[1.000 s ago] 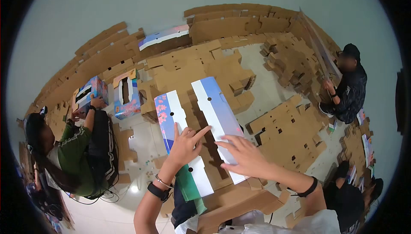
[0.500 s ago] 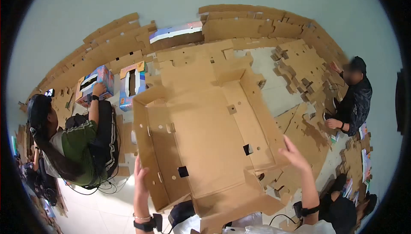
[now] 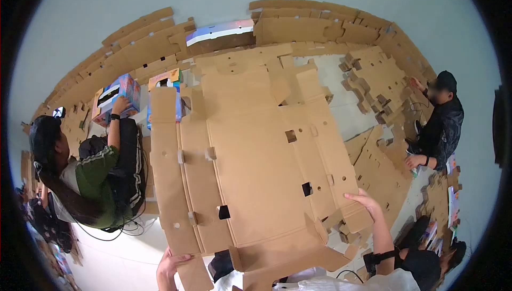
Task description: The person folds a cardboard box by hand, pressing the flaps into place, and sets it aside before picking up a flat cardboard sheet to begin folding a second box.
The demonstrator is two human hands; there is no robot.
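Note:
A large flat cardboard box blank (image 3: 261, 152) lies in front of me, with creased side panels, slots and square cut-outs. Its long left panel (image 3: 169, 184) and right panel (image 3: 341, 176) are spread nearly flat. At the near left corner, my left hand (image 3: 169, 267) grips the panel edge, its thumb on top and the other fingers hidden below. My right hand (image 3: 368, 204) holds the right panel's outer edge, fingers lying over it. The near flap (image 3: 293, 259) stretches toward my body.
On the left a seated person (image 3: 96, 184) touches a colourful printed box (image 3: 118, 99); another printed box (image 3: 163, 111) is partly covered by the blank. A person in dark clothes (image 3: 445, 126) sits at right. Stacked cardboard (image 3: 298, 30) lines the wall. Cables (image 3: 133, 227) lie on the floor.
The blank's two long sides, raised like box walls before, have folded outward and down. My left hand has moved down toward the near corner; my right hand has lowered slightly with its panel.

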